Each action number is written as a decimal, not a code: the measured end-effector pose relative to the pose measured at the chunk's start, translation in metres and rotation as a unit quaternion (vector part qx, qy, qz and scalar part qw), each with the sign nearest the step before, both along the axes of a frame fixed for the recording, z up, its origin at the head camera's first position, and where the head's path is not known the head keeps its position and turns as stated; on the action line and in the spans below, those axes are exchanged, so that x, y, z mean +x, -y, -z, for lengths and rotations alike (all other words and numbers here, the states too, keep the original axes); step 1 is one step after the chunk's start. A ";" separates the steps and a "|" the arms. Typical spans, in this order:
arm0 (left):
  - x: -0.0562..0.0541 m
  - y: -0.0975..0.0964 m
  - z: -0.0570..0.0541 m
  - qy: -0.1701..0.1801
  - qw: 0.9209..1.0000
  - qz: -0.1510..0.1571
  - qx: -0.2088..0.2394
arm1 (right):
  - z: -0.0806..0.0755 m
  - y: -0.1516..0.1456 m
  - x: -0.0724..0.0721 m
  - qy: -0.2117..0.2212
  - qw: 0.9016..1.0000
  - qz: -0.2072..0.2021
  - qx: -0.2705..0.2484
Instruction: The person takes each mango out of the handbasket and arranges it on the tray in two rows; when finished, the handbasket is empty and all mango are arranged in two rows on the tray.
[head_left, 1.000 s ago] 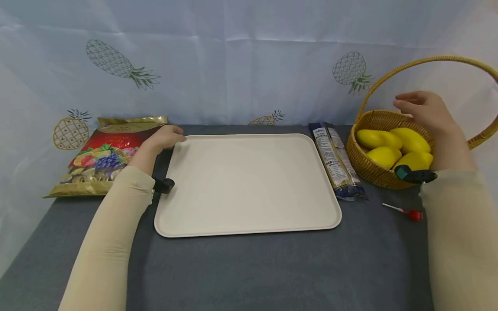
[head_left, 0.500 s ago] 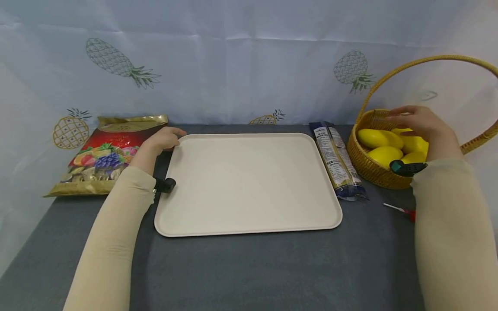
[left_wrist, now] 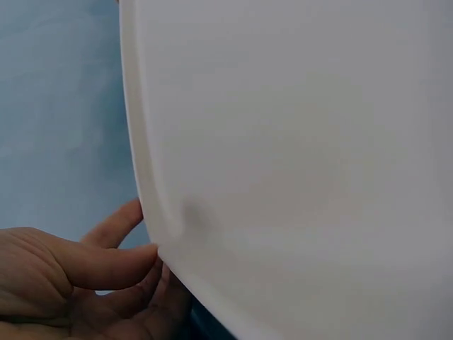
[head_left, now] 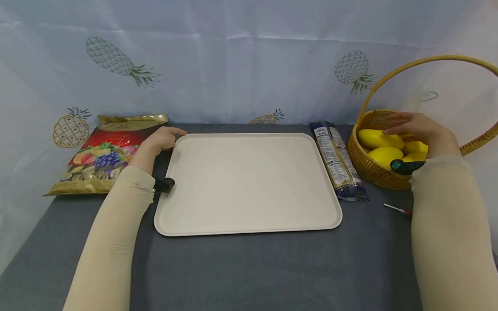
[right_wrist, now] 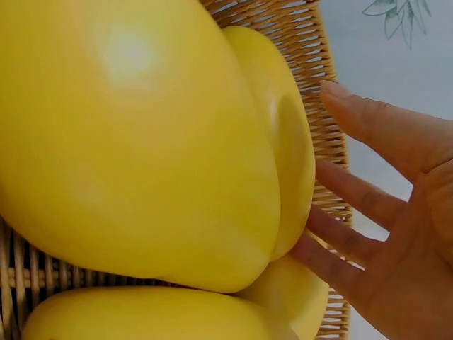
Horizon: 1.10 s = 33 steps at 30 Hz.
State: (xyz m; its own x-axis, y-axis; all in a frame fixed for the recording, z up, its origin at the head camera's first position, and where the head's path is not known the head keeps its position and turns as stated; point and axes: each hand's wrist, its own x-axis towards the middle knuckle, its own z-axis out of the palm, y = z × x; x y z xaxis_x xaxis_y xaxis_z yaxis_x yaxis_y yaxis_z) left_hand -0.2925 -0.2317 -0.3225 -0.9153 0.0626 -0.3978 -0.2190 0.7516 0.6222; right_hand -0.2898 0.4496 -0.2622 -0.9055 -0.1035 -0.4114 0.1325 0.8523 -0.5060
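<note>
My left hand is at the far left corner of a cream tray. Up close in the left wrist view, the thumb lies at the rim and the fingers go beneath it, pinching the corner. Over a wicker basket on the right, my right hand reaches in among yellow mangoes. The right wrist view has its fingers spread, with tips at the side of a mango near the wicker wall. Part of the mangoes is hidden behind that hand in the head view.
A red and gold candy bag leans at the back left, behind the left forearm. Between tray and basket lies a long blue and gold packet. A lollipop is partly covered by the right sleeve. The basket handle arches high.
My right hand has come down and slightly left, from above the basket to in among the mangoes. Its sleeve now covers the lollipop's red head. My left hand stays at the tray corner.
</note>
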 end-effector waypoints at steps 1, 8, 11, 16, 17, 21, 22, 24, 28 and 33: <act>0.000 0.001 0.000 0.000 1.000 0.000 -0.001 | 0.001 0.000 -0.001 0.002 1.000 -0.005 0.002; -0.001 0.003 0.000 0.000 1.000 0.000 -0.008 | 0.005 0.001 -0.009 0.021 0.997 -0.069 0.024; -0.001 0.002 -0.001 -0.004 1.000 0.001 -0.001 | 0.006 0.003 -0.010 0.040 0.995 -0.083 0.036; 0.000 0.002 -0.002 -0.001 1.000 0.004 0.004 | 0.008 0.006 -0.011 0.066 0.993 -0.089 0.029; 0.000 0.002 -0.003 0.000 1.000 0.005 0.000 | 0.009 0.006 -0.012 0.072 0.993 -0.087 0.029; -0.001 0.001 -0.004 0.006 1.000 0.011 -0.011 | 0.009 0.006 -0.013 0.086 0.992 -0.088 0.029; -0.001 0.001 -0.004 0.007 1.000 0.013 -0.012 | 0.009 0.006 -0.013 0.087 0.992 -0.090 0.029; -0.001 0.001 -0.005 0.007 1.000 0.015 -0.015 | 0.010 0.006 -0.014 0.087 0.992 -0.093 0.025; -0.001 0.000 -0.005 0.008 1.000 0.015 -0.014 | 0.010 0.005 -0.013 0.077 0.992 -0.091 0.030; 0.000 0.000 -0.005 0.005 1.000 0.007 -0.014 | 0.010 0.005 -0.011 0.055 0.993 -0.092 0.039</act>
